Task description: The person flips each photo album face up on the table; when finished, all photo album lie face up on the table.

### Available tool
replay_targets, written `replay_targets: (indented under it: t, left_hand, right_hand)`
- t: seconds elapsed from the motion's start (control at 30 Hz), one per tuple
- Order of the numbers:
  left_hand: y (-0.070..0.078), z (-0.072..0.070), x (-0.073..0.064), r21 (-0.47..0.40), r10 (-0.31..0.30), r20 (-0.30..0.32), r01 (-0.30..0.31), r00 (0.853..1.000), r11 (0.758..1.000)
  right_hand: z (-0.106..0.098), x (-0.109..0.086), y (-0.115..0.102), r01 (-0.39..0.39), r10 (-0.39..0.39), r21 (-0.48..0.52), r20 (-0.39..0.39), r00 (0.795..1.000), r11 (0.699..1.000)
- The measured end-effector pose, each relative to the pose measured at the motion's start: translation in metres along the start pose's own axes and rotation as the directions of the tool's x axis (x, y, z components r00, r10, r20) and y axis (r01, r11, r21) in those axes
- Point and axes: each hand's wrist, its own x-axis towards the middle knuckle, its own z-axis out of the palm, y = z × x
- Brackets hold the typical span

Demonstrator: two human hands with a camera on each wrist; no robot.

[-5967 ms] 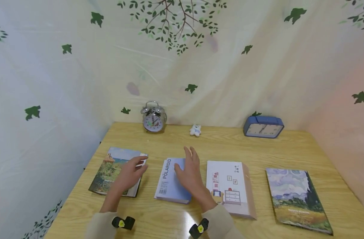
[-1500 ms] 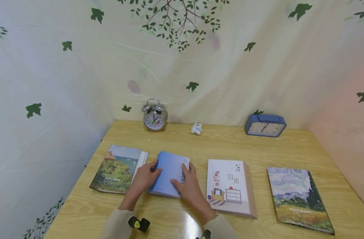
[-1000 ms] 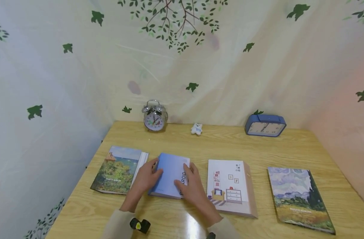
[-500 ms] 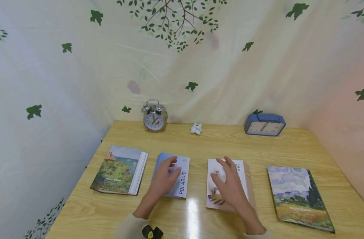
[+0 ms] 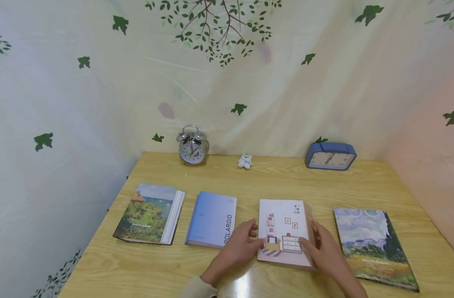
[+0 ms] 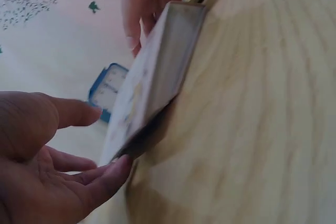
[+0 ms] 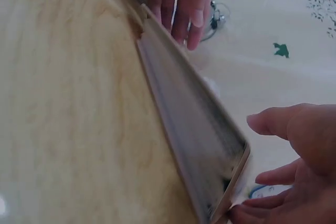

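Both hands are at a thick white book (image 5: 283, 231) with a drawn room on its cover, lying on the wooden table. My left hand (image 5: 242, 242) is along the book's left edge. In the left wrist view, fingertips (image 6: 123, 166) meet the book's lower edge, while the thumb stands away from the cover. On the other side, my right hand (image 5: 325, 246) has its fingers beside the pinkish spine. Its thumb (image 7: 268, 123) hovers just off the cover in the right wrist view. To the left lies a blue POLAROID book (image 5: 212, 219), with nobody touching it.
A photo album with a seaside painting (image 5: 149, 213) lies far left, and another with a wheat field (image 5: 373, 248) far right. Along the back stand a silver alarm clock (image 5: 192, 149), a small white bear (image 5: 244, 161) and a blue clock (image 5: 330, 157). Patterned curtains surround the table.
The blue book has been turned around, its POLAROID lettering now on the right. Both hands have let go of it and moved right to the white book.
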Motion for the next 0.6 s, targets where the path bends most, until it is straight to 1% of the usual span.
replay_targets:
  t: [0.03,0.1,0.2,0.27,0.3,0.37,0.43,0.5,0.6]
  left_hand:
    - [0.001,0.005,0.001,0.007,-0.012,0.001,0.012,1.0,1.0]
    - [0.001,0.014,0.004,0.05,-0.015,-0.021,0.016,1.0,0.999]
    - [0.004,0.024,0.006,0.164,-0.005,-0.078,0.018,0.997,0.986]
    - [0.007,0.029,0.007,0.218,0.001,-0.092,0.019,0.996,0.976]
    - [0.008,0.031,0.007,0.232,0.008,-0.093,0.014,0.996,0.973]
    - [0.01,0.034,0.008,0.248,0.011,-0.088,0.011,0.996,0.969]
    - [0.012,0.037,0.008,0.276,0.014,-0.078,0.008,0.997,0.961]
    - [0.012,0.039,0.009,0.303,0.024,-0.071,-0.001,0.997,0.953]
    - [0.013,0.041,0.009,0.332,0.03,-0.061,-0.008,0.998,0.943]
  right_hand:
    - [0.0,-0.001,0.002,-0.022,0.021,0.026,0.022,1.0,0.999]
    - [0.001,-0.002,0.005,-0.046,0.044,0.046,0.051,0.998,0.998]
    - [0.002,-0.003,0.007,-0.071,0.068,0.07,0.052,0.996,0.995]
    - [0.002,-0.004,0.006,-0.101,0.097,0.077,0.048,0.994,0.992]
    - [0.001,-0.004,0.006,-0.122,0.117,0.097,0.05,0.992,0.988]
    - [0.001,-0.004,0.006,-0.163,0.156,0.155,0.055,0.986,0.974]
    - [0.0,-0.004,0.006,-0.193,0.185,0.228,0.057,0.981,0.954]
    - [-0.001,-0.004,0.008,-0.211,0.203,0.303,0.058,0.977,0.929]
    - [-0.002,-0.007,0.009,-0.229,0.223,0.383,0.061,0.973,0.895]
